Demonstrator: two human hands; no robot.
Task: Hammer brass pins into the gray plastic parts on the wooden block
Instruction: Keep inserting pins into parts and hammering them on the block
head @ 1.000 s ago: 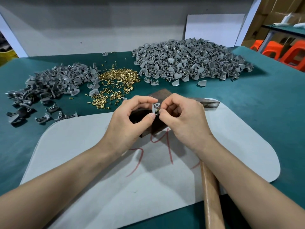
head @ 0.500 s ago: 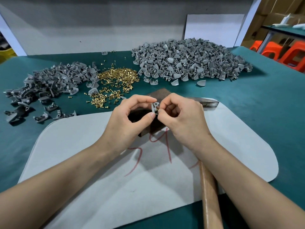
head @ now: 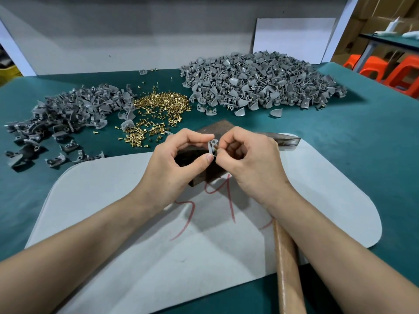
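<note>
Two fingers of my left hand (head: 172, 164) pinch a gray plastic part (head: 212, 146) just above the wooden block (head: 216, 129). My right hand (head: 254, 164) pinches what seems a brass pin (head: 215, 152) against it, its forearm over the hammer handle (head: 288, 268).

Bright even overhead light, soft shadows under forearms, sharp focus, wide-angle bending at edges

Gray plastic parts (head: 260, 85), gold pins (head: 162, 105), teal tablecloth (head: 362, 143) — white mat (head: 136, 245) scrawled in red.
</note>
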